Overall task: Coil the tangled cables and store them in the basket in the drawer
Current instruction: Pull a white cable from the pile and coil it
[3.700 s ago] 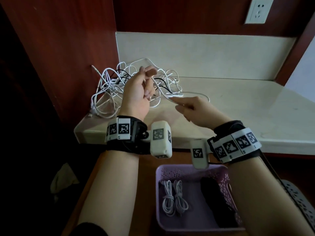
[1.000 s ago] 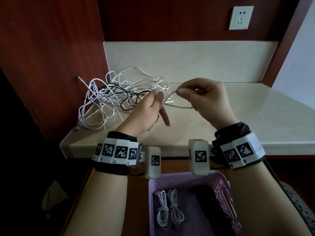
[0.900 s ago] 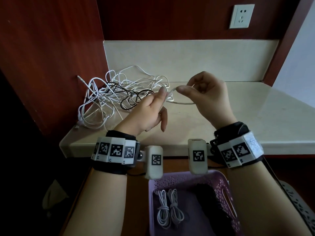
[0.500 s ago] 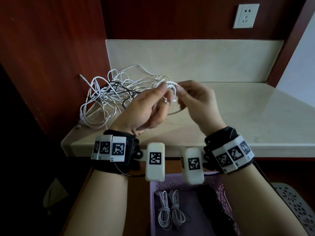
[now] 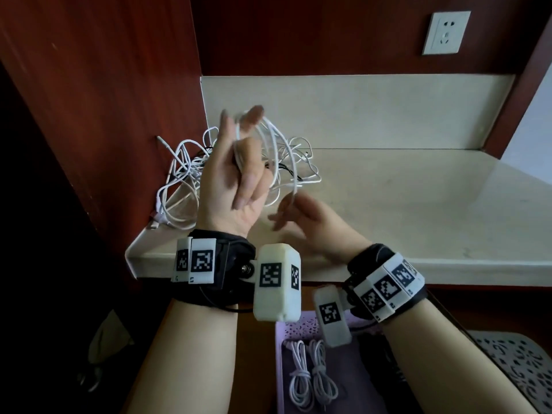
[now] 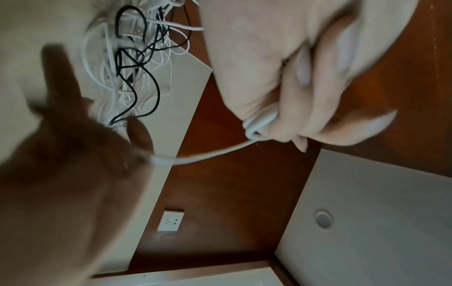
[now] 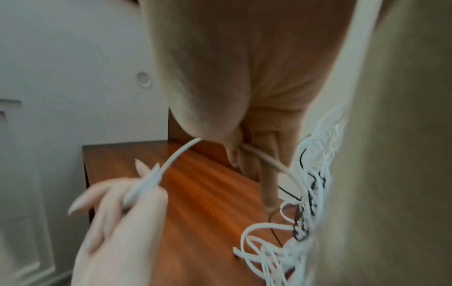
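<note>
The left hand (image 5: pixel 236 177) is raised palm-up above the pale, smooth stone surface (image 5: pixel 403 204), its fingers curled round a few loops of a thin white cable (image 5: pixel 291 162). The wrist view shows the loops bunched between thumb and fingertips. From that bundle one round, rubbery strand arcs down to the right hand (image 5: pixel 301 216), which sits lower and nearer the front edge of the surface and pinches the cable's stiffer end piece between thumb and fingers; this hand is blurred in the head view.

Behind the left hand, against the reddish wooden side panel (image 5: pixel 98 115), lies the tangle of cables (image 5: pixel 191 174): many slack white loops with a thin black cable (image 6: pixel 137 63) threaded through them. The strand being held runs back toward this heap.

Below the surface is the lilac plastic basket (image 5: pixel 298 330), its wall pierced with small holes. Inside it lie two neat white coils (image 5: pixel 310 380) side by side, each cinched at the middle, and beside them a dark bundle (image 5: pixel 385 372) whose form I cannot make out. A white wall socket (image 5: pixel 446 32) sits on the dark wood back panel.
</note>
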